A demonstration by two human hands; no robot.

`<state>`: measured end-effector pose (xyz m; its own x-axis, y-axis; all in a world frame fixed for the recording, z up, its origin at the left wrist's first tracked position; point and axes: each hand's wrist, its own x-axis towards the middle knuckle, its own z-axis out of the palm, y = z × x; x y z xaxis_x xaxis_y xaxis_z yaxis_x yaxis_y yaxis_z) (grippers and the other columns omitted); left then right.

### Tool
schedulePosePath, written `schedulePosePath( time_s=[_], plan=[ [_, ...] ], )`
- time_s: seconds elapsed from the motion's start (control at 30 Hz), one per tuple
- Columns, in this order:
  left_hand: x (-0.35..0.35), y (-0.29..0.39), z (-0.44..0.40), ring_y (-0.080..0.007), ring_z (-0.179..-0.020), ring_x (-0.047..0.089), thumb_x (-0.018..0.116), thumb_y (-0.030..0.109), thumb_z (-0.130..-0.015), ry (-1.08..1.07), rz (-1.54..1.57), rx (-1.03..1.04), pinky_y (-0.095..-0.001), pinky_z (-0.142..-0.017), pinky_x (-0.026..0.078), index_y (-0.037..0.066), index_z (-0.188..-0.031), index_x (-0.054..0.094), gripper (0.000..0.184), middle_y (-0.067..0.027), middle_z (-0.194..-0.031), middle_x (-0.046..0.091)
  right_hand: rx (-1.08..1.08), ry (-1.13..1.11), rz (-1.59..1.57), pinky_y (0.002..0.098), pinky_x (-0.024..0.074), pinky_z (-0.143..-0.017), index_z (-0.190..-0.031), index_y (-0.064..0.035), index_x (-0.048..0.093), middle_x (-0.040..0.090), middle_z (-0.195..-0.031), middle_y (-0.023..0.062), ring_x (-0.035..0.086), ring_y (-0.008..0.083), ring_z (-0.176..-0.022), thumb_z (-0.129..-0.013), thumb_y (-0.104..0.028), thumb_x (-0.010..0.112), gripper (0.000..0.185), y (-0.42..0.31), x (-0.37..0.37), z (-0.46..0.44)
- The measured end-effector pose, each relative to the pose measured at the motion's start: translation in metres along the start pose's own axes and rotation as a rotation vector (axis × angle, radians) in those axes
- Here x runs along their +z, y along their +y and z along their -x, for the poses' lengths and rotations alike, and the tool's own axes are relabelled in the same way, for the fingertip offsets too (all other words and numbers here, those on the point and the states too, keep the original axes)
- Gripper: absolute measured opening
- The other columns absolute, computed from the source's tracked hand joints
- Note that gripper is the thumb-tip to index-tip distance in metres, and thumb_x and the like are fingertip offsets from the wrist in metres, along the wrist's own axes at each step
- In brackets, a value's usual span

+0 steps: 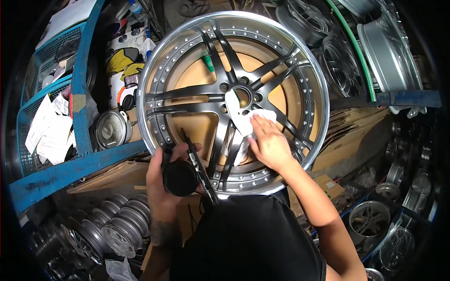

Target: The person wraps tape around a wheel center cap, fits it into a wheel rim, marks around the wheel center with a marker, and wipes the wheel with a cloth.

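A large alloy wheel rim [224, 89] with dark grey twin spokes and a polished lip lies face up in front of me. My right hand [269, 143] presses a crumpled white cloth [241, 122] onto the spokes just below the centre hole, fingers bent over it. At the rim's lower left, my left hand [161, 180] is closed around a black round container [180, 178], seen end-on. A long thin black tool [200, 169] with white markings lies along that hand's fingers; its kind is unclear. Part of the cloth hangs between the lower spokes.
Brown cardboard [347, 136] lies beneath and beside the rim. A blue metal frame [70, 171] runs along the left, by blue baskets [28, 126] holding papers. More wheels [124, 225] are stacked lower left, with wrapped wheels [337, 65] at upper right. A green hose [354, 47] crosses there.
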<state>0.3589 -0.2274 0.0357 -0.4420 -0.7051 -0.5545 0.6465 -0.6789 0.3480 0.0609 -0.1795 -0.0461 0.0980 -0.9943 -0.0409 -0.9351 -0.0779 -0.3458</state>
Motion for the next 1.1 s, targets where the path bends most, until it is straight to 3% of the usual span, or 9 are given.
schedulePosePath(
  time_s=[0.2, 0.27, 0.37, 0.5, 0.6, 0.77, 0.97, 1.07, 1.1],
  plan=[
    [-0.013, -0.003, -0.007, -0.044, -0.09, 0.07, 0.031, 0.056, -0.109, -0.16, -0.008, 0.024, -0.0516, -0.055, 0.061, 0.01, -0.129, 0.071, 0.065, -0.0254, -0.132, 0.064, -0.278, -0.326, 0.058, 0.0409, 0.0409, -0.118, -0.142, 0.0076, 0.053, 0.064, -0.135, 0.0241, 0.059, 0.0362, -0.131, -0.096, -0.025, 0.06, 0.057, -0.032, -0.005, 0.016],
    [-0.017, -0.004, -0.012, -0.0443, -0.09, 0.07, 0.031, 0.056, -0.109, -0.149, -0.015, 0.023, -0.0517, -0.06, 0.062, 0.009, -0.129, 0.071, 0.065, -0.0257, -0.134, 0.063, -0.56, -0.124, -0.126, 0.0463, 0.0456, -0.113, -0.133, 0.0054, 0.063, 0.067, -0.135, 0.0211, 0.064, 0.036, -0.124, -0.095, -0.021, 0.061, 0.047, -0.024, 0.015, 0.029],
    [-0.008, 0.002, -0.005, -0.0434, -0.09, 0.07, 0.032, 0.055, -0.109, -0.256, 0.067, -0.039, -0.0501, -0.071, 0.062, 0.008, -0.127, 0.072, 0.065, -0.0252, -0.135, 0.064, -0.302, -0.066, 0.097, 0.0467, 0.0417, -0.117, -0.138, 0.0056, 0.06, 0.067, -0.135, 0.0218, 0.063, 0.0358, -0.126, -0.095, -0.021, 0.061, 0.051, 0.0, 0.005, -0.012],
    [-0.007, -0.001, 0.003, -0.0413, -0.09, 0.071, 0.033, 0.055, -0.109, -0.072, 0.105, -0.027, -0.0484, -0.079, 0.06, 0.008, -0.125, 0.073, 0.064, -0.0233, -0.127, 0.069, -0.586, -0.1, -0.095, 0.0469, 0.0443, -0.114, -0.139, 0.0051, 0.059, 0.069, -0.13, 0.0215, 0.065, 0.0363, -0.123, -0.096, -0.022, 0.061, 0.05, -0.015, 0.014, 0.019],
    [-0.011, -0.004, 0.0, -0.0407, -0.09, 0.07, 0.033, 0.055, -0.109, -0.057, 0.066, -0.02, -0.048, -0.076, 0.06, 0.009, -0.125, 0.073, 0.064, -0.0236, -0.129, 0.068, -0.305, -0.07, 0.065, 0.0454, 0.0446, -0.114, -0.136, 0.0049, 0.061, 0.069, -0.131, 0.0204, 0.065, 0.0352, -0.125, -0.097, -0.023, 0.062, 0.049, 0.009, 0.005, -0.023],
    [-0.021, -0.01, -0.002, -0.0378, -0.097, 0.071, 0.034, 0.057, -0.108, -0.223, 0.069, -0.024, -0.0524, -0.072, 0.062, 0.007, -0.135, 0.066, 0.065, -0.0233, -0.143, 0.058, -0.176, 0.09, 0.181, 0.0446, 0.0452, -0.114, -0.132, 0.0054, 0.063, 0.068, -0.13, 0.0235, 0.065, 0.0379, -0.122, -0.093, -0.042, 0.072, 0.063, 0.011, 0.003, -0.005],
    [-0.022, -0.015, -0.005, -0.033, -0.093, 0.07, 0.033, 0.056, -0.109, -0.16, 0.113, -0.06, -0.0492, -0.074, 0.062, 0.0, -0.146, 0.052, 0.07, -0.0223, -0.15, 0.051, -0.171, 0.033, 0.212, 0.0412, 0.053, -0.107, -0.123, 0.0015, 0.07, 0.074, -0.119, 0.0191, 0.072, 0.0324, -0.109, -0.088, -0.016, 0.073, 0.039, 0.05, -0.019, 0.031],
    [-0.006, -0.017, -0.011, -0.0281, -0.084, 0.065, 0.03, 0.051, -0.112, -0.086, 0.127, -0.071, -0.046, -0.073, 0.059, -0.003, -0.147, 0.049, 0.067, -0.0226, -0.144, 0.054, 0.343, -0.102, -0.062, 0.0436, 0.0593, -0.091, -0.117, -0.0012, 0.073, 0.075, -0.108, 0.0211, 0.074, 0.037, -0.097, -0.089, -0.012, 0.072, 0.03, 0.065, -0.055, -0.003],
    [-0.011, -0.02, -0.015, -0.0275, -0.085, 0.065, 0.031, 0.049, -0.112, -0.128, 0.088, -0.056, -0.0461, -0.073, 0.059, -0.003, -0.147, 0.049, 0.066, -0.0227, -0.143, 0.054, 0.267, 0.13, -0.078, 0.045, 0.0597, -0.088, -0.117, -0.0017, 0.073, 0.075, -0.108, 0.0214, 0.074, 0.0384, -0.096, -0.09, -0.01, 0.07, 0.029, 0.075, -0.056, -0.016]
  ],
)
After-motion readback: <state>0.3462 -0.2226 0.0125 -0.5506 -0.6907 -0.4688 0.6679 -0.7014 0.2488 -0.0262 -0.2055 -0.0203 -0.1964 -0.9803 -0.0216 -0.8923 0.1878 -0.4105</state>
